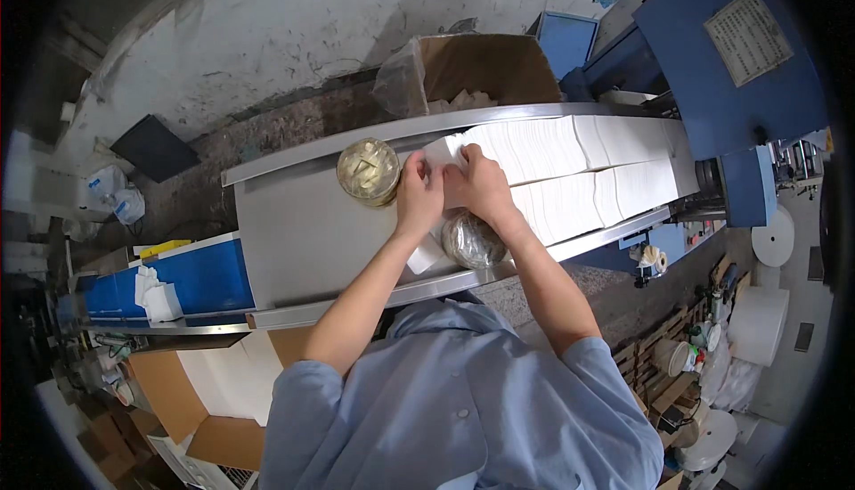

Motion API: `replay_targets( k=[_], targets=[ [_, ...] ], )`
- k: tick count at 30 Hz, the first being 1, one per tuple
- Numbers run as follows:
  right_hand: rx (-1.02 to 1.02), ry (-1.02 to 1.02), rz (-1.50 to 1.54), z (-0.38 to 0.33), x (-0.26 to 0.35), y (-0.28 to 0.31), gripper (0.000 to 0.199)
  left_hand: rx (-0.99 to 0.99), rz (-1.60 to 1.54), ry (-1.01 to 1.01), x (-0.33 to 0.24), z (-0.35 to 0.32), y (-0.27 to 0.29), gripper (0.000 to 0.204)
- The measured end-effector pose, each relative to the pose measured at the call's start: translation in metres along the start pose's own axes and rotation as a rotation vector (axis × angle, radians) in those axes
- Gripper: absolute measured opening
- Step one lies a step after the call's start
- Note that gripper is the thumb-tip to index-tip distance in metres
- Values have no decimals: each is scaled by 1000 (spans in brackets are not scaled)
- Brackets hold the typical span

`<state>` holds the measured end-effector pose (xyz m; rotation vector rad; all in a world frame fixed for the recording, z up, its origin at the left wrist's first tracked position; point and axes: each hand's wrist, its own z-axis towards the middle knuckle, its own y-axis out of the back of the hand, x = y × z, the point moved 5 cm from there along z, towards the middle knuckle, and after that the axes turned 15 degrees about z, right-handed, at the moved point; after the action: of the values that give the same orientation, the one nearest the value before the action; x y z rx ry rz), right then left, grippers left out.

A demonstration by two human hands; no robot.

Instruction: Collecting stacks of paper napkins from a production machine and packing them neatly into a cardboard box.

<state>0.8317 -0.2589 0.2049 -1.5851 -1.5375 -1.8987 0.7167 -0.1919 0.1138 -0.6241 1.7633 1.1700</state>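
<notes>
Two rows of folded white paper napkins [579, 165] stand on edge along a metal tray table [294, 232]. At the left end of the far row, my left hand [419, 198] is closed with its fingertips on the end napkins [443, 150]. Close beside it, my right hand [484, 189] bends its fingers over the same end of the row. My palms hide part of what the fingers grip. To the left of my hands stands a round clear tub [368, 172] holding pale strips. Under my right wrist sits a round, clear, shiny object [472, 240], perhaps a tape roll.
An open cardboard box [490, 67] with a plastic liner stands beyond the table. A blue machine [730, 62] is at the right end. On the left, a blue conveyor belt [209, 276] carries a small white napkin stack [158, 298]. Near me lies an open carton [223, 436].
</notes>
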Motion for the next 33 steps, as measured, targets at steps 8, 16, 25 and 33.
replay_targets(
  k=[8, 16, 25, 33],
  targets=[
    [123, 260, -110, -22, 25, 15, 41, 35, 314, -56, -3, -10, 4, 43],
    [0, 292, -62, -29, 15, 35, 29, 130, 192, 17, -25, 7, -6, 62],
    [232, 286, 47, -17, -8, 5, 17, 297, -464, 386, -2, 25, -12, 54],
    [248, 240, -219, -12, -7, 5, 21, 42, 427, -469, -12, -49, 57, 43]
  ],
)
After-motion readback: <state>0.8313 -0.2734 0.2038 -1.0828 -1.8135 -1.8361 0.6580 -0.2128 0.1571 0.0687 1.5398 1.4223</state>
